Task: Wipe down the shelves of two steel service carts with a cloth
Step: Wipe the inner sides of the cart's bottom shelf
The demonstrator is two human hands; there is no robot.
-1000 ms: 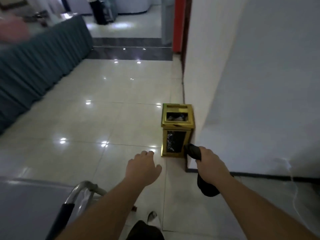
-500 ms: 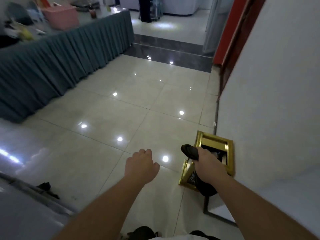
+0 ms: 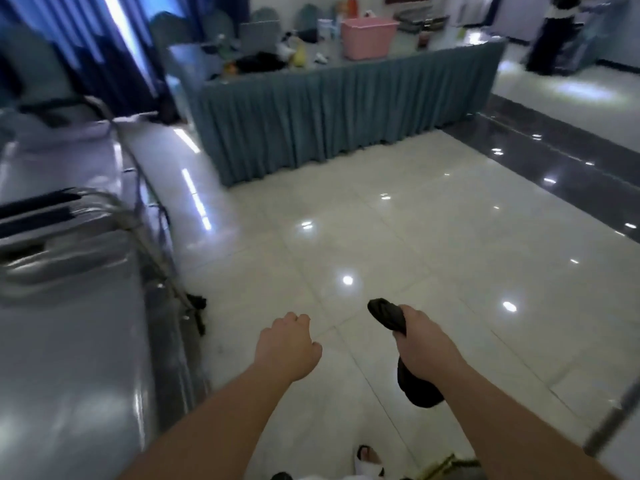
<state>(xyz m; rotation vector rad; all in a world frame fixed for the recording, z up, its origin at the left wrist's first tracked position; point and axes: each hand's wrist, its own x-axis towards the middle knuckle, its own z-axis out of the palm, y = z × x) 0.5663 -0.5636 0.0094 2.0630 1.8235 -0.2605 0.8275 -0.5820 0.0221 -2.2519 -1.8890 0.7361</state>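
Observation:
My right hand [image 3: 424, 344] grips a dark cloth [image 3: 388, 315], bunched so that it sticks out above and hangs below my fist. My left hand [image 3: 287, 346] hovers over the floor with loosely curled fingers and holds nothing. A steel service cart [image 3: 69, 341] fills the lower left, its top shelf blurred, with black-gripped handle bars [image 3: 38, 209] at its far end. A second steel cart [image 3: 62, 157] stands behind it. Both hands are to the right of the carts and apart from them.
A long table with a teal skirt [image 3: 329, 119] stands ahead, carrying a pink basin [image 3: 367, 39] and clutter. A person [image 3: 554, 32] stands at the far right. Glossy tiled floor [image 3: 415, 244] spreads between. A dark floor band [image 3: 554, 157] runs on the right.
The view has swung left, away from the wall and the gold bin, toward the carts and the skirted table. My right hand keeps its grip on the cloth.

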